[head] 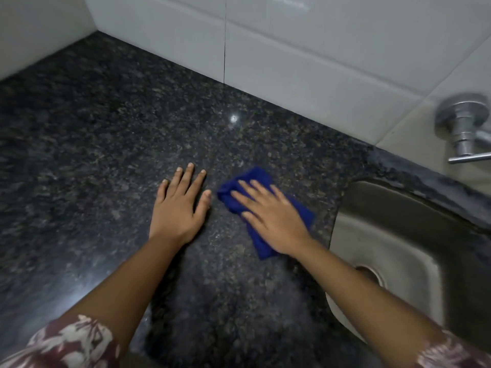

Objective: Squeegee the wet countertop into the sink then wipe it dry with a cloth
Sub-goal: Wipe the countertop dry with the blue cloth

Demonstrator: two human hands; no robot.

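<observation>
Dark granite countertop (106, 144) runs to the sink (398, 235) on its right; left hand (178, 205) lies flat, fingers spread, likely bracing; right hand (271, 216) presses flat on the blue cloth (255, 176), drying; no squeegee visible.

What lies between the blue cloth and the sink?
Only a bare strip of countertop separates the cloth from the sink, in the head view.
</observation>
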